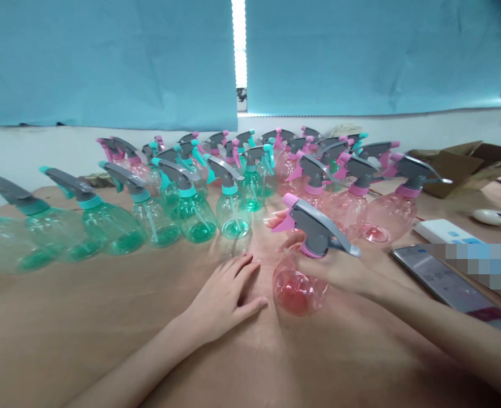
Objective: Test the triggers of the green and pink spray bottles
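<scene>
My right hand (333,269) holds pink spray bottle (298,292) around neck. My left hand (225,289) lies spread on table (63,334). Green spray bottles (197,222) stand closer to far edge.

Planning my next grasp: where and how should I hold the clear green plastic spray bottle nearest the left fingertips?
Probably by its narrow teal plastic collar, left hand coming from the near side: the bottle stands upright, bulging out below, with other green bottles behind and to its left.
</scene>
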A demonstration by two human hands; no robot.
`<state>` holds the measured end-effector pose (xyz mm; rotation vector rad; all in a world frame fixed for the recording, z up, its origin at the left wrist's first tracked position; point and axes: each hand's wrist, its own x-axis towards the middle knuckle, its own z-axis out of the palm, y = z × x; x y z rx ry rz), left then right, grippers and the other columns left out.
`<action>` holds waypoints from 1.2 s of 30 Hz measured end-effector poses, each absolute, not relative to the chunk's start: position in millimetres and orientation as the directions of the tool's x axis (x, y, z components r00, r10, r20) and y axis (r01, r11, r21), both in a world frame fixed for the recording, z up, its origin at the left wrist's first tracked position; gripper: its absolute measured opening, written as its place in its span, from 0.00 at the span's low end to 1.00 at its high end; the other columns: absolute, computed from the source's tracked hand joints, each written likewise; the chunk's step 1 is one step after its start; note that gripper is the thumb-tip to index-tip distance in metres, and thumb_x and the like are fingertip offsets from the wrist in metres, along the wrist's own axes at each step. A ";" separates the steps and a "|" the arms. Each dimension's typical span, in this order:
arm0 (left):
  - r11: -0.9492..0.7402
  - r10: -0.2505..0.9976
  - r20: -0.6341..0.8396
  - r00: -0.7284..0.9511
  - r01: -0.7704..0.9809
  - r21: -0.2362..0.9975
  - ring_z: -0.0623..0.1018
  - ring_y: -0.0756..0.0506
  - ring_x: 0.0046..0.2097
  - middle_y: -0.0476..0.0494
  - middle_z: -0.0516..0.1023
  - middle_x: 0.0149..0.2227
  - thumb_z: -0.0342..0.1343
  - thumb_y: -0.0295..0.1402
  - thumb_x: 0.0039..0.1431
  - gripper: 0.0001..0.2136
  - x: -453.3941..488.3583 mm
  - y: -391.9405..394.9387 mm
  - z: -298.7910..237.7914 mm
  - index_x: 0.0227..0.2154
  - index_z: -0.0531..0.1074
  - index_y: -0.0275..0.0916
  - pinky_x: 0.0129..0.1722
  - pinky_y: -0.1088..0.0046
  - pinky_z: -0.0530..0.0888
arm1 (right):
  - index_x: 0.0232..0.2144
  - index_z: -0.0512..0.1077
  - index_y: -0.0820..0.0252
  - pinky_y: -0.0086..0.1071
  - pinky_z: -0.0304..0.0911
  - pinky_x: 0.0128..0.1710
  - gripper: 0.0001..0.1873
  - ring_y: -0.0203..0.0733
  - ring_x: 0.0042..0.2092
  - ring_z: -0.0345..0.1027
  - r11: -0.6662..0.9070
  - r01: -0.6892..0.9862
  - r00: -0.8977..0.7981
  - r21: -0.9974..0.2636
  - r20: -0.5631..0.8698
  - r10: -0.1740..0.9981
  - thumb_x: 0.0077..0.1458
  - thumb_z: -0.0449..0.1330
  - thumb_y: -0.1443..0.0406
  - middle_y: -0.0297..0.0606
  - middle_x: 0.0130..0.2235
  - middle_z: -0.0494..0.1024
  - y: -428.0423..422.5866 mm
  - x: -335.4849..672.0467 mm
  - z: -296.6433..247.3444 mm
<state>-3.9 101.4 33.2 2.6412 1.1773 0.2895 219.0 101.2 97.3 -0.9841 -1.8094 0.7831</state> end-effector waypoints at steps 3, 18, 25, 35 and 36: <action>-0.647 0.750 0.077 0.657 0.706 0.288 0.58 0.36 0.65 0.35 0.58 0.65 0.51 0.49 0.63 0.28 -3.9 101.1 33.5 0.61 0.58 0.38 0.61 0.52 0.59 | 0.47 0.65 0.49 0.30 0.71 0.34 0.26 0.36 0.33 0.74 0.473 0.304 -0.262 -0.827 0.405 0.876 0.43 0.54 0.71 0.34 0.43 0.75 100.4 219.0 96.5; -0.647 0.751 0.069 0.657 0.711 0.274 0.58 0.36 0.65 0.33 0.58 0.65 0.52 0.48 0.63 0.29 -3.4 101.1 33.7 0.61 0.58 0.35 0.61 0.54 0.58 | 0.29 0.66 0.52 0.33 0.68 0.31 0.08 0.37 0.29 0.69 0.451 0.397 -0.228 -0.799 0.390 0.892 0.42 0.54 0.69 0.31 0.29 0.73 101.1 220.1 93.2; -0.644 0.751 0.065 0.657 0.708 0.289 0.58 0.36 0.65 0.34 0.58 0.65 0.52 0.48 0.63 0.28 -3.5 100.5 35.1 0.61 0.58 0.38 0.61 0.53 0.58 | 0.27 0.67 0.49 0.34 0.68 0.26 0.13 0.42 0.28 0.70 0.463 0.430 -0.240 -0.775 0.396 0.886 0.36 0.52 0.70 0.30 0.22 0.69 96.7 219.4 115.4; -0.649 0.747 0.078 0.660 0.700 0.298 0.59 0.35 0.65 0.35 0.59 0.65 0.52 0.48 0.63 0.27 -3.7 101.0 34.8 0.60 0.59 0.40 0.60 0.52 0.59 | 0.14 0.56 0.52 0.30 0.56 0.13 0.10 0.33 0.14 0.48 0.442 0.449 -0.192 -0.777 0.400 0.896 0.37 0.54 0.68 0.27 0.12 0.55 94.7 220.4 124.0; -0.649 0.747 0.078 0.660 0.701 0.296 0.59 0.35 0.65 0.35 0.59 0.65 0.52 0.48 0.63 0.27 -3.7 100.8 35.0 0.60 0.59 0.40 0.60 0.53 0.59 | 0.14 0.57 0.52 0.30 0.55 0.13 0.09 0.34 0.14 0.49 0.434 0.463 -0.189 -0.773 0.392 0.900 0.37 0.54 0.68 0.27 0.12 0.55 95.9 221.7 122.4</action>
